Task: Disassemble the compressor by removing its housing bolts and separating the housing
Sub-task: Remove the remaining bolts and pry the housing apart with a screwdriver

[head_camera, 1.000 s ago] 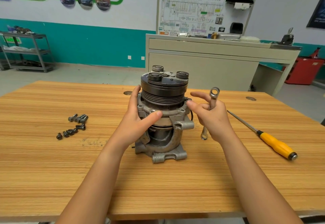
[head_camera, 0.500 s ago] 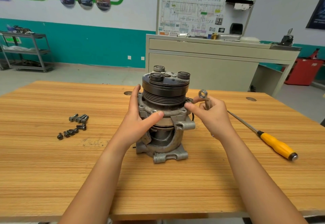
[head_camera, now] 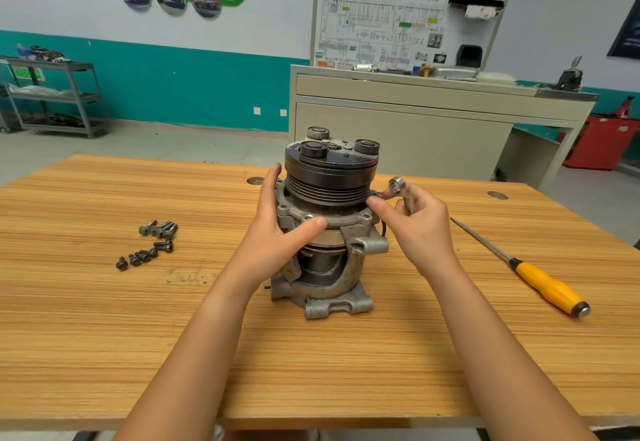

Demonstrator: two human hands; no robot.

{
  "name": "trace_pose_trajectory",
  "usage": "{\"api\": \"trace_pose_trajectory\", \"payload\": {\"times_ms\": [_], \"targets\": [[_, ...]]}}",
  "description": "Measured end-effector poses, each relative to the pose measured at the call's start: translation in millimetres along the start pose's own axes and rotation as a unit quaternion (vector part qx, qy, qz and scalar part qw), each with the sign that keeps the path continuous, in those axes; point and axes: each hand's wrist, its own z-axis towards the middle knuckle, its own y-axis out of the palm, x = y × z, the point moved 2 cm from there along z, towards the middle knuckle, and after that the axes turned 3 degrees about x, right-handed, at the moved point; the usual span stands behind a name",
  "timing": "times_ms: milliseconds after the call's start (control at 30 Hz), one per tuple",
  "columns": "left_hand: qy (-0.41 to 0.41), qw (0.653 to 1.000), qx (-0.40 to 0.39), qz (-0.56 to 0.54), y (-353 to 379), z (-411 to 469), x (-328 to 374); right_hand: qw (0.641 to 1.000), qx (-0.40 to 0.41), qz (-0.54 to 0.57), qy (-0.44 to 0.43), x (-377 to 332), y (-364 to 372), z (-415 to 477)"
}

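Wrench [head_camera: 398,186] has tilted toward compressor [head_camera: 330,177] in right hand [head_camera: 420,229].

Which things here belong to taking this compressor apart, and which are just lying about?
In the job:
- compressor, gripped by the left hand
- ring wrench, held in the right hand
- loose bolts, lying to its left

Lying about:
- yellow-handled screwdriver, untouched
- metal shelf cart
- wiring diagram board
- red bin
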Motion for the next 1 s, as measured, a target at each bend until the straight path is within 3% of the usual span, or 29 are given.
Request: {"api": "trace_pose_trajectory", "payload": {"times_ms": [100,267,433,633,833,1000], "targets": [[0.002,1.000,-0.002,-0.004,0.2,0.3,0.0,1.000,-0.014,-0.006,-0.014,-0.7,-2.2,2.3],[-0.001,1.000,-0.002,0.004,-0.3,-0.3,-0.2,0.997,-0.030,0.061,0.047,4.6,-3.3,0.8],[-0.002,1.000,0.000,0.001,-0.2,-0.5,0.6,1.000,-0.009,0.026,0.010,3.3,-3.5,-0.4],[-0.002,1.000,0.006,-0.002,-1.0,-0.9,-1.0,0.988,-0.089,0.094,0.085,3.2,-9.6,5.4],[-0.005,1.000,0.005,-0.005,-0.5,-0.5,-0.8,0.998,-0.028,0.057,0.022,2.0,-1.9,1.6],[-0.008,1.000,0.003,-0.002,-1.0,-1.0,0.3,0.985,-0.090,0.115,0.090,3.0,-6.5,5.5]]}}
